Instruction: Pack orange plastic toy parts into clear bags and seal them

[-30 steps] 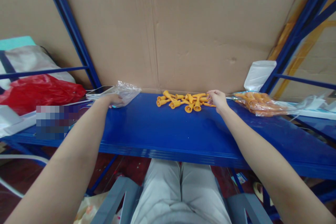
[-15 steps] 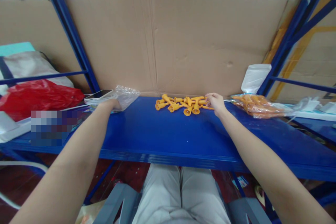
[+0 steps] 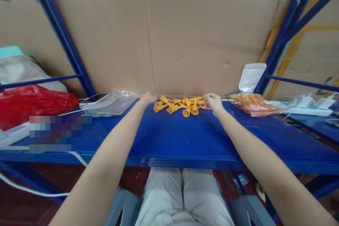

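Note:
Several yellow plastic horn-shaped pieces (image 3: 186, 112) with flared, cup-like ends lie in a loose heap at the back of the blue shelf, near the cardboard. My left hand (image 3: 148, 98) is at the left end of the heap, back towards me; its fingers are hidden and slightly blurred. At the heap's right end, my right hand (image 3: 214, 103) has its thumb and fingers bent together around the end of one yellow piece. Further left lies a clear plastic bag (image 3: 120, 103), apart from my left hand.
A phone (image 3: 95, 99) and a white cable lie left, before a red bag (image 3: 39, 102). To the right are a clear bag of orange pieces (image 3: 250, 103) and a white power strip (image 3: 308, 109). Cardboard (image 3: 185, 42) stands behind; blue posts (image 3: 66, 42) rise at the sides.
My left hand has moved right, from the clear plastic bag to the left end of the yellow heap. My right hand stays at the heap's right end. The view has shifted slightly.

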{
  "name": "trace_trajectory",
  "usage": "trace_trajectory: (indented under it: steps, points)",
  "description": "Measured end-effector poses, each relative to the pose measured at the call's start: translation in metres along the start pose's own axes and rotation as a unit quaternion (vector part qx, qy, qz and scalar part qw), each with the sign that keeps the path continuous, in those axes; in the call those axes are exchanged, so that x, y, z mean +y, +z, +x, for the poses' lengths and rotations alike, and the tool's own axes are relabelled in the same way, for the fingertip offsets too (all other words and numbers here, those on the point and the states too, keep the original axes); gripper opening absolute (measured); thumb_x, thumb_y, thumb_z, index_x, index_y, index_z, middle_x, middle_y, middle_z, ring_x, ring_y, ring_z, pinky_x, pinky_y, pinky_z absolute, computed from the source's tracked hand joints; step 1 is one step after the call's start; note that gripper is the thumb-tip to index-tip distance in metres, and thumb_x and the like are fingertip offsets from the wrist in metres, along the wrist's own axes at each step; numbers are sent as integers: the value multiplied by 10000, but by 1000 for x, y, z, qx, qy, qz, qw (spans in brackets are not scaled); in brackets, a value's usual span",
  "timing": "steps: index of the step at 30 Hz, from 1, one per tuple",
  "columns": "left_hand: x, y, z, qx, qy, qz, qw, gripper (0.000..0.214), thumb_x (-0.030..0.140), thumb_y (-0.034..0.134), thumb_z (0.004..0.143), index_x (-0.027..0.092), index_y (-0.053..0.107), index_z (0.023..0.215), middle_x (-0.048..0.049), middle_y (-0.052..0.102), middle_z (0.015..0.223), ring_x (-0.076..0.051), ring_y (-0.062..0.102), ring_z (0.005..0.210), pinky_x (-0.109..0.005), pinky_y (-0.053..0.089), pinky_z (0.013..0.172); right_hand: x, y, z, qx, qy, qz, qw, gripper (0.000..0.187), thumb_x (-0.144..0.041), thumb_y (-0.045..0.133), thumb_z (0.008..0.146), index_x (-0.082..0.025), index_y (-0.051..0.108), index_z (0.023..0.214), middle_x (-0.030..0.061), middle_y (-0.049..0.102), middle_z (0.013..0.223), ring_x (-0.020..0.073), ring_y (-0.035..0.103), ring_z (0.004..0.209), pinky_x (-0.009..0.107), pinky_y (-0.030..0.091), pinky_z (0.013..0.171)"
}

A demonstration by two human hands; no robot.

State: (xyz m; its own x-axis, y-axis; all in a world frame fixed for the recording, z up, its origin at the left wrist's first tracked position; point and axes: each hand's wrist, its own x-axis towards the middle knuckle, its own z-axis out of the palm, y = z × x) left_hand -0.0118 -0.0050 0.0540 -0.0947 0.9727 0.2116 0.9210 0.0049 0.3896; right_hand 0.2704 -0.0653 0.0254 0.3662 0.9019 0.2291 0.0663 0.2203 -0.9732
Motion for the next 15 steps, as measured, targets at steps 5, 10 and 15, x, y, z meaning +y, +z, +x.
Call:
trace_trajectory:
  steps: [5,10,15]
  points:
    - [57,37,-18,88,42,-226,969,303,126,482,804,116,723,986,-90,736,998,-183,672,959,-227,496,820,0,0,-2,-4,-8,-10,1000,177,-42,466,823,-155,518,697,-75,505,428,42,417,281,141,329,299]
    - [51,63,-31,97,158,-145,972,265,111,520,814,161,716,985,-83,722,1055,-187,659,1021,-249,482,905,-10,-13,14,21,-45,-73,996,166,-80,472,832,-172,499,697,-42,546,507,68,439,329,181,354,349]
    - [49,70,-39,58,247,-94,963,288,113,504,838,142,700,1046,-100,704,1114,-187,649,1047,-259,472,932,-21,-62,41,133,-121,-407,896,76,-113,512,817,-140,584,818,117,676,837,202,652,760,317,503,693]
